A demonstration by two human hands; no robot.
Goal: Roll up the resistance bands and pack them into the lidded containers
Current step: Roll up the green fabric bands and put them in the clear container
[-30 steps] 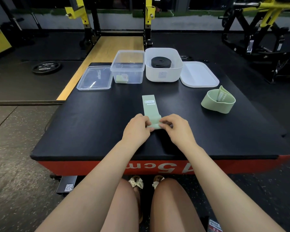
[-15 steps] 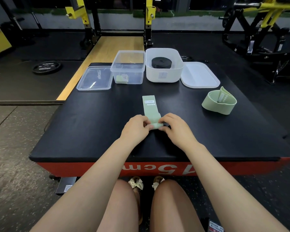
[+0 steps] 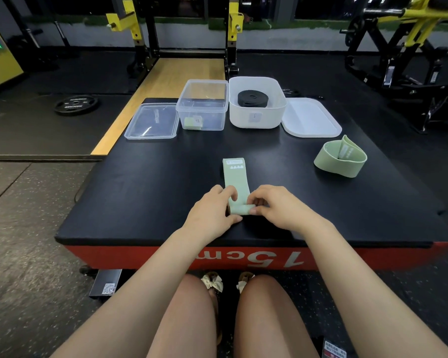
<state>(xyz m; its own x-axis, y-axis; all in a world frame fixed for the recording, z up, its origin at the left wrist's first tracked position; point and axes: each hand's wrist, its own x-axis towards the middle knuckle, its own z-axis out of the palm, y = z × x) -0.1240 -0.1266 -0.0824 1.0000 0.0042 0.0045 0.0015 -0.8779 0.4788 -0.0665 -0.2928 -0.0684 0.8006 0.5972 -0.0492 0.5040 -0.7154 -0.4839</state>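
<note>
Both the left hand (image 3: 212,210) and the right hand (image 3: 274,208) are pinching the rolled near end of a green band (image 3: 236,182), which is lying flat on the black platform (image 3: 140,197), well in front of the clear box (image 3: 203,105).

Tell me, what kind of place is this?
Most likely a gym. A black weight plate lies on the rubber floor, a yellow and black squat rack stands behind, and the hands work on a padded jump box marked 15cm.
</note>
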